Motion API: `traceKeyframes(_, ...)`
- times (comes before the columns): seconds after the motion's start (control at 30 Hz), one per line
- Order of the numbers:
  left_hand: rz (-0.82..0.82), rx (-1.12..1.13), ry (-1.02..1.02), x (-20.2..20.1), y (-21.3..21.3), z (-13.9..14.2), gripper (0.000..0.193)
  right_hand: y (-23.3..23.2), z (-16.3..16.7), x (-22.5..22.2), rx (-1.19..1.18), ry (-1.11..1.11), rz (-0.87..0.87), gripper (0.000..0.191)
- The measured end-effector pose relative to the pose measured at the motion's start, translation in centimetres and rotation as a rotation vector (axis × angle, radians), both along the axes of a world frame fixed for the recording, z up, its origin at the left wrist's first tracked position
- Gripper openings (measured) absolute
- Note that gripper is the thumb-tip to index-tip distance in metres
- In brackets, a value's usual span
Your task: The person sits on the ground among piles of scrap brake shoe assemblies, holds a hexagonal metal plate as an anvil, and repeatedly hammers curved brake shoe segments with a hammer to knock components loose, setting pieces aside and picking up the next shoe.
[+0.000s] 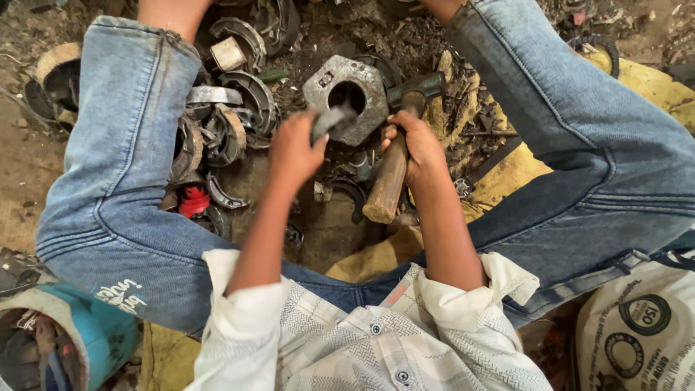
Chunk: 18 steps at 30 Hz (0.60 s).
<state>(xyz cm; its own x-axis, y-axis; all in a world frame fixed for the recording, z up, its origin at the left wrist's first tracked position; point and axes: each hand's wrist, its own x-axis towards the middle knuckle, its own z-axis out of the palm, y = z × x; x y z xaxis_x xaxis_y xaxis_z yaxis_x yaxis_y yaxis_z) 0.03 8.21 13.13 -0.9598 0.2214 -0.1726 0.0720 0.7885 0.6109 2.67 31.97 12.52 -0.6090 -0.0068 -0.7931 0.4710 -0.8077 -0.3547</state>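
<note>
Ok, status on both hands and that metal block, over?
Left hand shut on a dark metal piece against the holed metal block. Right hand shut on hammer. Scrap rings beside it.

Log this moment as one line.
left hand: holds dark metal piece | right hand: grips hammer | hexagonal metal block between

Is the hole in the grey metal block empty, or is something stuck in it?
Cannot tell for sure. The metal block shows a dark round hole, but the dark metal piece held by the left hand covers its lower edge.
</note>
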Motion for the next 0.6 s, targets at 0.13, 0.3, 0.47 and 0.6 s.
traceKeyframes(0.13,0.048,-0.135,-0.037,3.8,1.1,1.5,0.047,0.2,-0.4,0.0,-0.021,-0.027,-0.015,0.009)
traceKeyframes(0.3,0.056,-0.221,0.081,5.0,2.0,0.1,0.035,0.7,-1.3,0.0,-0.018,-0.016,0.057,0.01)
traceKeyframes(0.47,0.062,-0.34,0.128,5.3,3.3,-2.2,0.024,0.6,0.1,0.0,0.193,0.044,0.165,0.014)
traceKeyframes(0.6,0.117,-0.356,0.182,5.5,3.8,-2.8,0.026,0.1,4.1,1.0,0.242,0.124,0.264,0.017)
